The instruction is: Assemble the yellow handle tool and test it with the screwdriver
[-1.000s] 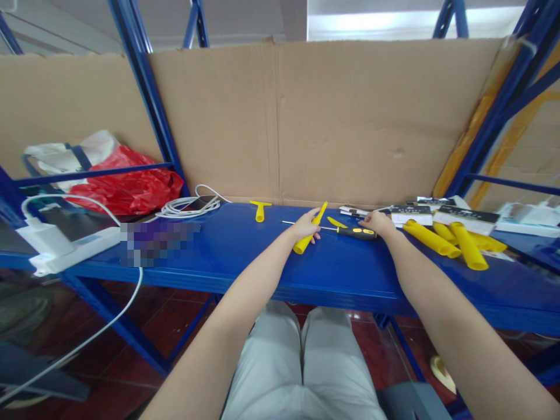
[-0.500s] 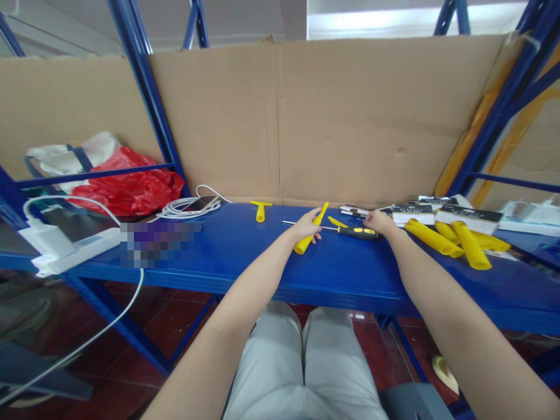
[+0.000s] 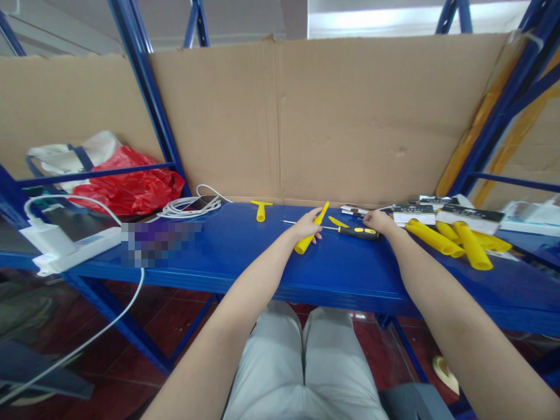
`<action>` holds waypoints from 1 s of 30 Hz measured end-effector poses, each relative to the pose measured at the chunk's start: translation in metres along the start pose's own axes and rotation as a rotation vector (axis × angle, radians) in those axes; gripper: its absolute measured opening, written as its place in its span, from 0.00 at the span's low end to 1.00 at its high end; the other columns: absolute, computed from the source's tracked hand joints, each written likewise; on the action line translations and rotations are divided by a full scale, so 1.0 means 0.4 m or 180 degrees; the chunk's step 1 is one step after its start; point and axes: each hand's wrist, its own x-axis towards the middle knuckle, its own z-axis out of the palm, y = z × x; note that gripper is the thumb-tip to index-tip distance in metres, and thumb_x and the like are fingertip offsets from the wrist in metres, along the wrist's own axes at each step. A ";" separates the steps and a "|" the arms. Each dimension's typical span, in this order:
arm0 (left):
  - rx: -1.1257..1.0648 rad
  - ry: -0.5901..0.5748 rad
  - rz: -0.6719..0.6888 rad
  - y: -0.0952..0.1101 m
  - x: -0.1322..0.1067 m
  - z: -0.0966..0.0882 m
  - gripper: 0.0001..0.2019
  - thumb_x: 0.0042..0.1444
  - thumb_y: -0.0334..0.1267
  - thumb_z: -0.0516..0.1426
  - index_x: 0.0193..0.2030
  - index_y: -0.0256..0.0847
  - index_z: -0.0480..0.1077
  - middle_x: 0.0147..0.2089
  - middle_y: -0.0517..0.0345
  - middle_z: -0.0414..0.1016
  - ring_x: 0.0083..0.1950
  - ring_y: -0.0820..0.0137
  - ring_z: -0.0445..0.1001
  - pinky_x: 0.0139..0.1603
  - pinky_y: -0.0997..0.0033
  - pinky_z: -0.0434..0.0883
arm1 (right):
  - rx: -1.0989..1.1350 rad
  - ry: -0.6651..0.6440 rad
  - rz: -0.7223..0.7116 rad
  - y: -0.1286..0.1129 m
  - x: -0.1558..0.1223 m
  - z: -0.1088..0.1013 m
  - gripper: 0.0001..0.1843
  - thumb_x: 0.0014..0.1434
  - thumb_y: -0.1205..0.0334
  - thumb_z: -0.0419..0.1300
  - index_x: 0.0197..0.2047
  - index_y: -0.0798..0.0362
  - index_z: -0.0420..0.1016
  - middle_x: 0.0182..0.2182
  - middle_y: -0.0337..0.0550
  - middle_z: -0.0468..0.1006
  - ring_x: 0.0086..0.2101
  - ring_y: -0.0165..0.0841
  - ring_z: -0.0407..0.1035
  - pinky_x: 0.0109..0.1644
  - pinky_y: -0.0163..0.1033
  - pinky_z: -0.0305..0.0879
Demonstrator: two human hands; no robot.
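My left hand (image 3: pixel 306 226) is wrapped round a yellow tubular plastic handle (image 3: pixel 303 245), which is tilted with its round end toward me and its narrow end away. My right hand (image 3: pixel 378 221) has its fingers pinched together low over the blue table (image 3: pixel 245 251), beside small black-and-white pieces (image 3: pixel 354 210). What its fingertips grip, if anything, is hidden. Between my hands lies a black-and-yellow screwdriver (image 3: pixel 359 233), its shaft pointing left and passing behind my left hand. Just behind it rests a thin yellow piece (image 3: pixel 338 222).
A yellow T-shaped piece (image 3: pixel 261 211) stands at the back. To the right are several yellow tubes (image 3: pixel 472 248) and black-and-white boxes (image 3: pixel 470 218). On the left sit a coiled white cable (image 3: pixel 188 208), a power strip (image 3: pixel 83 251) and a red bag (image 3: pixel 131 184). Cardboard (image 3: pixel 350 122) walls the back.
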 end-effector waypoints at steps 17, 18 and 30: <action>0.0026 -0.0014 0.0022 0.002 -0.004 -0.001 0.42 0.54 0.18 0.51 0.72 0.51 0.45 0.71 0.39 0.51 0.22 0.85 0.70 0.18 0.82 0.68 | 0.0331 -0.0005 -0.0158 -0.005 -0.011 -0.008 0.08 0.52 0.70 0.60 0.32 0.55 0.82 0.32 0.45 0.82 0.36 0.35 0.76 0.39 0.30 0.67; 0.0016 -0.0015 0.0020 0.001 -0.004 -0.001 0.42 0.54 0.17 0.51 0.72 0.51 0.45 0.71 0.39 0.51 0.22 0.86 0.70 0.17 0.82 0.68 | 0.0323 -0.0019 -0.0148 -0.008 -0.013 -0.010 0.08 0.53 0.70 0.60 0.31 0.55 0.82 0.32 0.45 0.82 0.36 0.35 0.76 0.39 0.30 0.67; -0.0517 0.0042 -0.0145 -0.006 0.010 -0.003 0.41 0.53 0.20 0.54 0.71 0.51 0.47 0.63 0.42 0.63 0.24 0.82 0.72 0.20 0.81 0.69 | 0.0420 -0.0058 -0.0058 -0.014 -0.022 -0.025 0.08 0.50 0.73 0.60 0.24 0.54 0.78 0.29 0.46 0.81 0.36 0.37 0.76 0.39 0.32 0.67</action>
